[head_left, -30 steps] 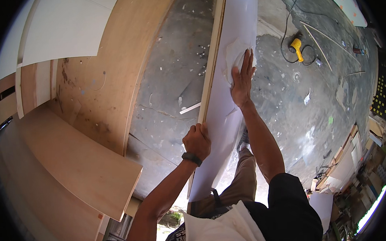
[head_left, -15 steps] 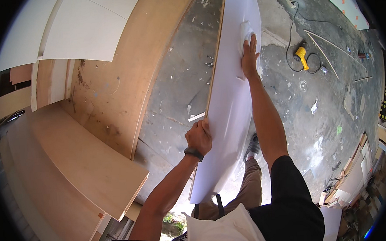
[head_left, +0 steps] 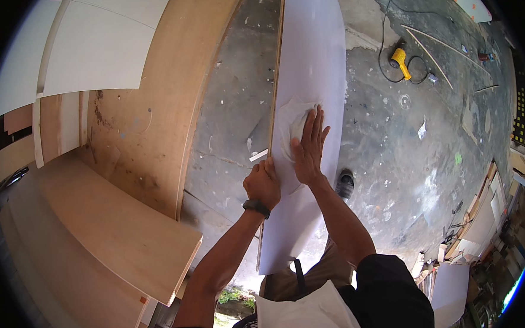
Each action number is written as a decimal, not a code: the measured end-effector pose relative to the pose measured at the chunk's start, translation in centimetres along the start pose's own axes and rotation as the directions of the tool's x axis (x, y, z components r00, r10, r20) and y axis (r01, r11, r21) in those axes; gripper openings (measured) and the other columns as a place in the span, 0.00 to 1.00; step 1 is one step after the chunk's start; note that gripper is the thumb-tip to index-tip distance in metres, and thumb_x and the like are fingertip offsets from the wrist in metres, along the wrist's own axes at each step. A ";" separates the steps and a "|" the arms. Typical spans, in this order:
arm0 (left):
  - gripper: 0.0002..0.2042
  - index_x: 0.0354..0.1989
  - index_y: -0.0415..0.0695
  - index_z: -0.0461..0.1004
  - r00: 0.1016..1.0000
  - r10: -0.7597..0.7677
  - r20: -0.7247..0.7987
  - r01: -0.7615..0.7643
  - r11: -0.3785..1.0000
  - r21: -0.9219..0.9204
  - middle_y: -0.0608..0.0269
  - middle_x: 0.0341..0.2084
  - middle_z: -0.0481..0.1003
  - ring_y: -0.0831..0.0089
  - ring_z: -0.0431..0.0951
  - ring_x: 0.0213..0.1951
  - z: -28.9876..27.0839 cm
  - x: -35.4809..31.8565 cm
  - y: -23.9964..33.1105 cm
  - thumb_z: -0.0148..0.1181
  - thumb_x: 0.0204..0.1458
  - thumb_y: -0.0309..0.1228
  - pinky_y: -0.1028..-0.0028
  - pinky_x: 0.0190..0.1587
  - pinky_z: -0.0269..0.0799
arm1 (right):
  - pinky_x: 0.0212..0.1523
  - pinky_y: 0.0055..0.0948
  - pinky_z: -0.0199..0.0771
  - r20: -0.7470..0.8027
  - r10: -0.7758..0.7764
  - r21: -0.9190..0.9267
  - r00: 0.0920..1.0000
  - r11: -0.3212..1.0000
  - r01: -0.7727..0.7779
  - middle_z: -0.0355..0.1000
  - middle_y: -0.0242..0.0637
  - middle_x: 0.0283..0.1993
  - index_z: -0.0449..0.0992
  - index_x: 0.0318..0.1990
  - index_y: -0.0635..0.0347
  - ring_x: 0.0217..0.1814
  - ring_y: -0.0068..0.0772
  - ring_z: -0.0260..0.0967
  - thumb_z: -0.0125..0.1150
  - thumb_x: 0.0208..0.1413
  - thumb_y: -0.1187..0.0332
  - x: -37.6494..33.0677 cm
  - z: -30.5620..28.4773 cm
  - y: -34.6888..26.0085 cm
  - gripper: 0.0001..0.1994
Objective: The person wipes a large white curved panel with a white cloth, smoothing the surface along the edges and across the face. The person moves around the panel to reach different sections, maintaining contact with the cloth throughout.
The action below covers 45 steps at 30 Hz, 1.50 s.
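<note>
The person near me has both hands on a long white board (head_left: 313,54), which starts close by the legs and goes far out in front. The left hand (head_left: 262,183) is curled up like a fist on the board's left edge, where a thin brown side shows, so the board sits just to the right of that hand. It has hold of that edge, but I can't see the fingertips. A dark band (head_left: 256,206) goes around that wrist. The right hand (head_left: 310,149) is open, with its fingers long and nearly straight. It lies flat on a thin white cloth (head_left: 294,122), and the cloth is on top of the board. The cloth pokes out past the left side of the hand and past the fingertips. I can't tell if any of it is pinched under the palm. The right hand is a bit farther out than the left one, and they are near each other but not touching. A dark shoe (head_left: 345,184) stands on the gray floor (head_left: 381,158) just right of the board. Farther off that way lies a yellow tool (head_left: 399,60) with a cord.
</note>
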State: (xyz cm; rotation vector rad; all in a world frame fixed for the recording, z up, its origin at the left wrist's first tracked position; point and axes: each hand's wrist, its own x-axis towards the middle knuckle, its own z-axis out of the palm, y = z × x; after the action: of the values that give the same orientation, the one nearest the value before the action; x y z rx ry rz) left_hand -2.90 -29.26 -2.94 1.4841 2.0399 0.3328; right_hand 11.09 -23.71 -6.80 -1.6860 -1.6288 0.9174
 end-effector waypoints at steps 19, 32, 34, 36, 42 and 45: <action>0.24 0.35 0.41 0.75 0.999 0.046 0.022 -0.046 0.999 -0.022 0.47 0.28 0.78 0.42 0.79 0.30 0.4 -0.4 -1.0 0.38 0.74 0.46 0.50 0.35 0.75 | 0.77 0.73 0.17 -0.101 0.170 0.160 0.980 0.975 -0.152 0.28 0.42 0.86 0.36 0.82 0.52 0.88 0.46 0.20 0.27 0.78 0.55 22.9 -2.1 8.2 0.30; 0.24 0.35 0.40 0.78 0.996 0.059 -0.070 -0.061 0.998 -0.026 0.45 0.29 0.80 0.41 0.80 0.32 0.8 0.6 -0.6 0.39 0.74 0.44 0.49 0.37 0.74 | 0.76 0.68 0.08 0.021 -0.016 -0.070 1.000 0.997 0.017 0.27 0.57 0.85 0.34 0.81 0.63 0.87 0.62 0.19 0.21 0.73 0.40 -12.5 2.4 -3.0 0.41; 0.23 0.35 0.40 0.77 0.996 0.065 -0.063 -0.067 0.997 -0.035 0.46 0.28 0.79 0.42 0.80 0.30 0.6 0.4 -0.7 0.40 0.73 0.43 0.50 0.35 0.75 | 0.75 0.73 0.10 0.008 -0.034 -0.095 0.999 0.995 0.034 0.27 0.60 0.84 0.33 0.81 0.64 0.86 0.64 0.19 0.23 0.73 0.41 -9.7 2.1 -2.6 0.41; 0.21 0.36 0.42 0.76 0.996 0.081 -0.032 -0.083 0.996 -0.046 0.50 0.28 0.78 0.44 0.80 0.29 0.0 0.1 -0.5 0.41 0.73 0.43 0.49 0.33 0.75 | 0.75 0.74 0.13 -0.024 -0.039 -0.079 0.999 0.996 0.037 0.28 0.60 0.84 0.33 0.81 0.63 0.86 0.66 0.20 0.21 0.72 0.39 -5.4 1.5 -2.5 0.42; 0.20 0.37 0.44 0.75 0.996 0.081 0.021 -0.081 0.997 -0.003 0.49 0.27 0.77 0.44 0.79 0.30 0.8 -0.6 -1.9 0.40 0.73 0.43 0.49 0.33 0.75 | 0.77 0.72 0.18 -0.091 -0.014 -0.073 0.996 0.997 0.007 0.30 0.57 0.84 0.34 0.81 0.60 0.87 0.61 0.23 0.17 0.70 0.33 6.8 0.3 -0.8 0.45; 0.20 0.37 0.43 0.74 0.997 0.081 0.013 -0.080 0.995 -0.051 0.50 0.27 0.77 0.45 0.78 0.27 0.6 -0.6 -1.9 0.40 0.74 0.43 0.49 0.32 0.75 | 0.78 0.68 0.19 -0.119 0.042 -0.012 0.992 0.999 -0.044 0.31 0.52 0.85 0.36 0.81 0.59 0.87 0.55 0.24 0.16 0.71 0.34 12.6 -0.6 0.7 0.44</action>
State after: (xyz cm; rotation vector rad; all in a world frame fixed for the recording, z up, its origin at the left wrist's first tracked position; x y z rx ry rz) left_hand -3.87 -30.50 -4.21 1.5363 1.9488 0.4017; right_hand 11.99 -11.12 -7.83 -1.7574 -1.5295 0.8106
